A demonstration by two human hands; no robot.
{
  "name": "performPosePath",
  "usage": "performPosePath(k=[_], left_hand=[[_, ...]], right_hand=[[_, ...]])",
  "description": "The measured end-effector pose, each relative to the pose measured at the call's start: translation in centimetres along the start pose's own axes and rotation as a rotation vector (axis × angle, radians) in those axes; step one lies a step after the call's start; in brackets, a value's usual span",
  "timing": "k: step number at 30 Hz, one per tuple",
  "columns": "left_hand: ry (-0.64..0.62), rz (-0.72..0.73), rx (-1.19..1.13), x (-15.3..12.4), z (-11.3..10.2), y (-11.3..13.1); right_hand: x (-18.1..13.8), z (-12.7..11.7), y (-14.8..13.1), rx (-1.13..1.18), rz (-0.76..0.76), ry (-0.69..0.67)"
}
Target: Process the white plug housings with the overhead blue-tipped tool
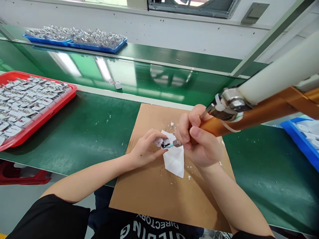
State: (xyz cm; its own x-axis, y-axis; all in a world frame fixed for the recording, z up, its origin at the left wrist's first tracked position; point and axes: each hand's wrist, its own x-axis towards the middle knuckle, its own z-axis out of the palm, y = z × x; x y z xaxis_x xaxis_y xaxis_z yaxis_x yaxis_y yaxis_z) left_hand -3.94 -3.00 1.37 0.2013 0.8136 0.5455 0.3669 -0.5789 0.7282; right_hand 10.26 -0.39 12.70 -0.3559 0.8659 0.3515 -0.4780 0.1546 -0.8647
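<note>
My left hand pinches a small white plastic housing between thumb and fingers, its open side showing dark wires inside. Gripped in my right hand is an orange-handled tool with a metal tip; its tip meets the right end of the housing, though whether it touches I cannot tell. A thick white tube runs along the tool, with a metal fitting and white ties near my fingers. Under both hands, a white sheet lies on a brown cardboard strewn with white scraps.
To the left, a red tray holds many white housings with metal parts. Blue trays of metal pieces sit on the back shelf. A blue bin of white parts stands right. One white housing lies behind the green worktop.
</note>
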Motion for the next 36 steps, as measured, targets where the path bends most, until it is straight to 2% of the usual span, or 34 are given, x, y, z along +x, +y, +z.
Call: performPosePath(k=[17, 29, 36], left_hand=[[-0.005, -0.013, -0.013, 0.17, -0.09, 0.16], [0.026, 0.054, 0.025, 0.02, -0.01, -0.27], [0.018, 0.021, 0.015, 0.16, -0.16, -0.03]], right_hand=[[0.28, -0.12, 0.07, -0.034, -0.033, -0.018], [0.27, -0.17, 0.07, -0.033, -0.034, 0.049], [0.34, -0.21, 0.12, -0.022, -0.037, 0.045]])
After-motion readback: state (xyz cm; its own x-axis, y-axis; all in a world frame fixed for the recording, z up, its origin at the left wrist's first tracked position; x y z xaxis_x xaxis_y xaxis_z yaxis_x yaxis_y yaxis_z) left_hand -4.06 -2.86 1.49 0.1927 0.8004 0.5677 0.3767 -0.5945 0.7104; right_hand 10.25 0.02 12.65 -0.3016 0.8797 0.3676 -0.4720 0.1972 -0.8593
